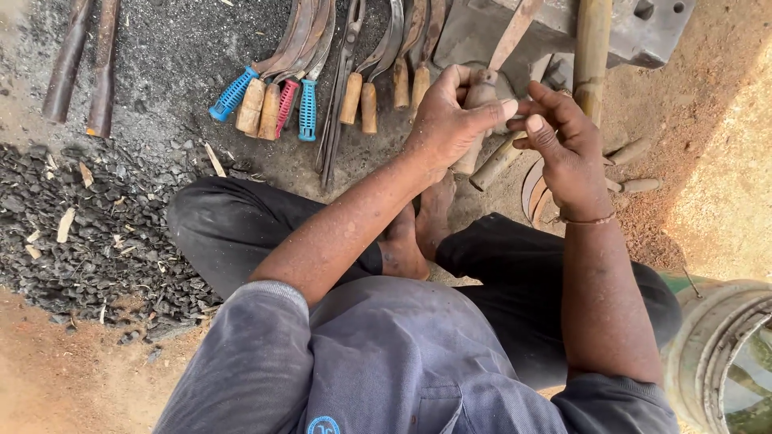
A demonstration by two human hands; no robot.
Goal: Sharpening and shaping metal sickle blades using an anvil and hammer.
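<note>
I sit cross-legged on the ground. My left hand (450,116) is closed around the wooden handle (474,128) of a tool whose rusty metal blade (516,32) points away from me. My right hand (563,141) is right beside it, fingers curled near the top of the handle and touching the left thumb. Whether the right hand grips anything is hard to tell.
A row of sickles and knives (322,72) with wooden, blue and pink handles lies ahead. A metal anvil block (643,28) and a wooden shaft (591,48) sit at the top right. Charcoal pile (88,233) at left, bucket (716,345) at lower right.
</note>
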